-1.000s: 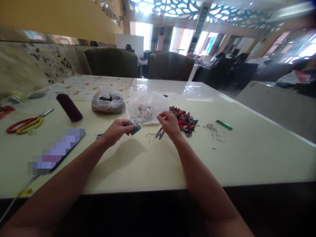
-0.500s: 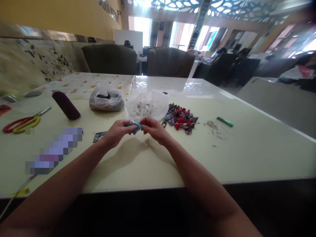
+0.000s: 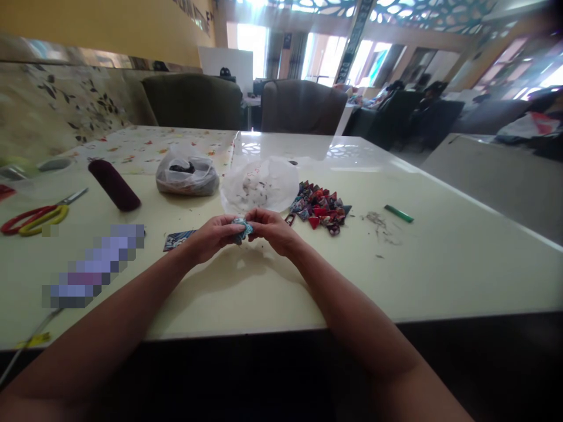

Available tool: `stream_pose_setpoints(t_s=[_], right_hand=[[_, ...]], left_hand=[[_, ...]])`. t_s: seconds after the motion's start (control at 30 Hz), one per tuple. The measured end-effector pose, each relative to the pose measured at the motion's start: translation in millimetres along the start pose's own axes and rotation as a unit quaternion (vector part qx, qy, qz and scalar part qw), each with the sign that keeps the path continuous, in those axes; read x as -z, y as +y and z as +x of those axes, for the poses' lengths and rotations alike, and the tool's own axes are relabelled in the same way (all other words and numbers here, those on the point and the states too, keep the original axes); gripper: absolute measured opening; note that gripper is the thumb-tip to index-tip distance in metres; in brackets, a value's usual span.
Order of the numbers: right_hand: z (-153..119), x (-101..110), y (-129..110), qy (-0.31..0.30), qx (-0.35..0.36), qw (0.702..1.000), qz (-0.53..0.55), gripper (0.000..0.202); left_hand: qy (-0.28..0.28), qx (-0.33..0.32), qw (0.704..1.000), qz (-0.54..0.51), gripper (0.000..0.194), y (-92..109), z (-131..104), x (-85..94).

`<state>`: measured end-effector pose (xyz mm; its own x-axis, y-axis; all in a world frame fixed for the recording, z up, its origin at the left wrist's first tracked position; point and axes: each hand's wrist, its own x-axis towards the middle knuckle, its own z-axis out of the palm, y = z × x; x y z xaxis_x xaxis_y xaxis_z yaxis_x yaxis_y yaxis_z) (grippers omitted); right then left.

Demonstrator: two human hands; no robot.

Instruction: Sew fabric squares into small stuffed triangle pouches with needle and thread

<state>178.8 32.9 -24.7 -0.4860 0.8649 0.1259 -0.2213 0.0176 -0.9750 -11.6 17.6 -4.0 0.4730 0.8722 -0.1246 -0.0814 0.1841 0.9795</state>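
Observation:
A small teal and white patterned piece of fabric [image 3: 241, 228] is pinched between both hands above the table. My left hand [image 3: 214, 237] is closed on its left side, thumb on top. My right hand [image 3: 271, 230] grips the right side with its fingertips. Just beyond them lies a white plastic bag [image 3: 264, 181] with dark scraps on it. Right of the hands sits a pile of small folded fabric pieces [image 3: 323, 206], red, blue and dark. A flat patterned piece of cloth [image 3: 178, 240] lies beside my left wrist.
On the left are scissors [image 3: 41, 218] with red and yellow handles, a dark maroon case [image 3: 114, 185] and a blurred-out object with a cable. A tied plastic bag [image 3: 187, 173] stands farther back. A green strip [image 3: 399, 213] and thread scraps [image 3: 380, 227] lie right. Chairs [image 3: 303, 105] line the far edge.
The fabric piece has been turned and bunched between my fingers, so less of it shows. Both hands stay in nearly the same place. The view has shifted slightly.

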Motion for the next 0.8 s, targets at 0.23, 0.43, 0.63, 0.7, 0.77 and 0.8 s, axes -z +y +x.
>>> stream_pose_setpoints(t_s=[0.23, 0.43, 0.63, 0.7, 0.77, 0.8], right_hand=[[-1.4, 1.3, 1.4, -0.041, -0.004, 0.999, 0.005, 0.028], [-3.7, 0.4, -2.9, -0.029, -0.017, 0.999, 0.026, 0.029], [-2.7, 2.4, -3.3, -0.034, -0.035, 0.999, -0.006, 0.029], [-2.2, 3.2, -2.4, -0.033, -0.041, 0.998, -0.017, 0.028], [-2.2, 3.2, -2.8, -0.032, -0.046, 0.998, -0.018, 0.028], [-2.4, 2.8, -3.5, -0.03, -0.049, 0.998, -0.016, 0.027]], left_hand=[[0.019, -0.013, 1.0, 0.005, 0.022, -3.2, 3.2, 1.3], [0.027, -0.015, 1.0, -0.004, 0.025, -4.3, 4.3, 4.8], [0.034, -0.02, 0.999, -0.007, 0.028, -5.5, 4.0, 2.3], [0.036, -0.021, 0.999, -0.003, 0.027, -7.1, 3.8, 0.2], [0.048, -0.029, 0.998, 0.001, 0.026, -8.3, 3.6, -1.6], [0.053, -0.036, 0.998, 0.0, 0.026, -8.6, 3.5, -2.1]])
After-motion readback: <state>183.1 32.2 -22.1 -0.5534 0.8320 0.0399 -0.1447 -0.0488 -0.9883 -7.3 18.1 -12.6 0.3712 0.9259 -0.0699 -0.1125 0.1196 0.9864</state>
